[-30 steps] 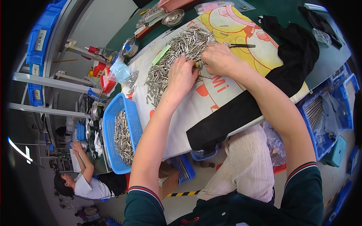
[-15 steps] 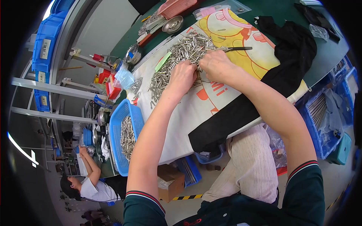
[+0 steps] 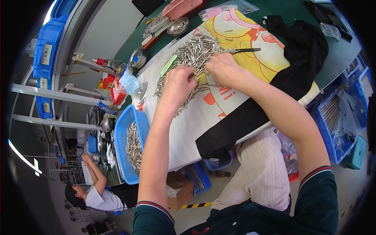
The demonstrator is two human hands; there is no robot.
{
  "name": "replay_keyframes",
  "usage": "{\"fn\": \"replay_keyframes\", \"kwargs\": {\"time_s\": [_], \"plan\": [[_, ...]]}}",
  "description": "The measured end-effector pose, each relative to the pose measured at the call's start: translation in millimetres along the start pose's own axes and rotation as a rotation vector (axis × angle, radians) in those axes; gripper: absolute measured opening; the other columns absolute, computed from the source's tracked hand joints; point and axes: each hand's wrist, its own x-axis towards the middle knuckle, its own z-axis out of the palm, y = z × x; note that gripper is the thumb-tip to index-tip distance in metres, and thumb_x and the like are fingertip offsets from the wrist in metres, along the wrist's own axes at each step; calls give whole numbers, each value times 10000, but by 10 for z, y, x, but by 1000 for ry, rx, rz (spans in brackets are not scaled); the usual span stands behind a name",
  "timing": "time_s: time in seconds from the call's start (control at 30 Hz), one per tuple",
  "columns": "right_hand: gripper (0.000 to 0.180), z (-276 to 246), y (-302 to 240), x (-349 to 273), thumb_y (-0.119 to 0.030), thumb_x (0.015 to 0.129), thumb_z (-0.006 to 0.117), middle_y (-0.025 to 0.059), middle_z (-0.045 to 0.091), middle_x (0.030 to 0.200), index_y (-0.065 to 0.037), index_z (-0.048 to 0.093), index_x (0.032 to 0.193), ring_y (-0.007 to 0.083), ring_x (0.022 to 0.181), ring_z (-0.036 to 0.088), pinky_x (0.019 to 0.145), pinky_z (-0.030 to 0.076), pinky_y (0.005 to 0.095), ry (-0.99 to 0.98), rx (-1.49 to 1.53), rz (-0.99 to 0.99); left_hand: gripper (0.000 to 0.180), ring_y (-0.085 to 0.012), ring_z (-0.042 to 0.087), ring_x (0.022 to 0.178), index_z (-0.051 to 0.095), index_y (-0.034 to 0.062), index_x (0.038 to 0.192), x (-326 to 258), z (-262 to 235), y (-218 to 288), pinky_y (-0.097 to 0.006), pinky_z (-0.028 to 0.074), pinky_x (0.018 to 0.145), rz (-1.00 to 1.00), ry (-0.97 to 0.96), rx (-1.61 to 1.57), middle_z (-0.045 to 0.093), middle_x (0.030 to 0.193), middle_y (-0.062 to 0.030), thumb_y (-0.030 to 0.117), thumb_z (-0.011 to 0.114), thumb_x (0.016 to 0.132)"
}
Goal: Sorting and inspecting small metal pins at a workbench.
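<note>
Your left hand (image 3: pixel 177 83) has drawn leftward from your right hand (image 3: pixel 224 67); both curl, though I cannot tell whether they grip anything. Metal pins (image 3: pixel 197 51) lie heaped beside them on your printed cloth (image 3: pixel 182 137), long axes pointing every way. Green counter (image 3: pixel 282 9) extends beyond; 1 co-worker (image 3: pixel 105 199) is leftward.

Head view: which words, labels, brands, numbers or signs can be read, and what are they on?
I'm not copying wording, only showing where it stands:
Red letters: large, on the white-and-yellow cloth, partly covered.
White labels with dark characters: on the blue bins at left; lower ones too small to read.
Red mark: on the dark green shirt; too small to read.
</note>
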Motion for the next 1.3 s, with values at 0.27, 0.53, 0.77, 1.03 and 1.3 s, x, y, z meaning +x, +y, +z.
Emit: {"fn": "replay_keyframes", "kwargs": {"time_s": [0.27, 0.53, 0.77, 1.03, 1.3], "plan": [[74, -23, -45, 11, -18, 621, 597, 139, 640, 731, -13, 646, 677, 301, 826, 605, 638, 496, 418, 23, -19, -30, 126, -346, 594, 716, 643, -20, 787, -602, 72, 282, -416, 486, 682, 85, -305, 141, 591, 741, -170, -7, 584, 676], [72, 17, -53, 21, -34, 616, 590, 132, 634, 712, -6, 640, 659, 291, 814, 598, 643, 497, 414, 63, 6, -57, 183, -307, 612, 701, 653, -14, 899, -674, 65, 249, -381, 495, 686, -76, -183, -143, 604, 794, -139, -14, 621, 719], [61, 107, -221, 45, -72, 658, 575, 101, 603, 727, -12, 587, 657, 276, 805, 583, 699, 497, 382, 69, 130, -202, 136, -303, 571, 774, 658, 18, 867, -805, 177, 164, -400, 473, 695, -63, -52, -165, 566, 792, -123, 26, 642, 732], [77, 147, -244, 49, -88, 650, 585, 93, 594, 739, -20, 586, 687, 268, 819, 574, 702, 495, 379, 59, 158, -243, 123, -299, 556, 756, 640, 26, 855, -831, 215, 212, -410, 468, 669, -67, 23, -114, 534, 783, -112, 22, 640, 732], [82, 175, -251, 32, -96, 652, 589, 88, 586, 730, -20, 580, 681, 265, 802, 569, 689, 487, 379, 30, 156, -253, 124, -293, 543, 777, 629, 17, 867, -861, 232, 254, -399, 472, 657, -17, 41, -64, 525, 799, -117, 10, 614, 745]]}}
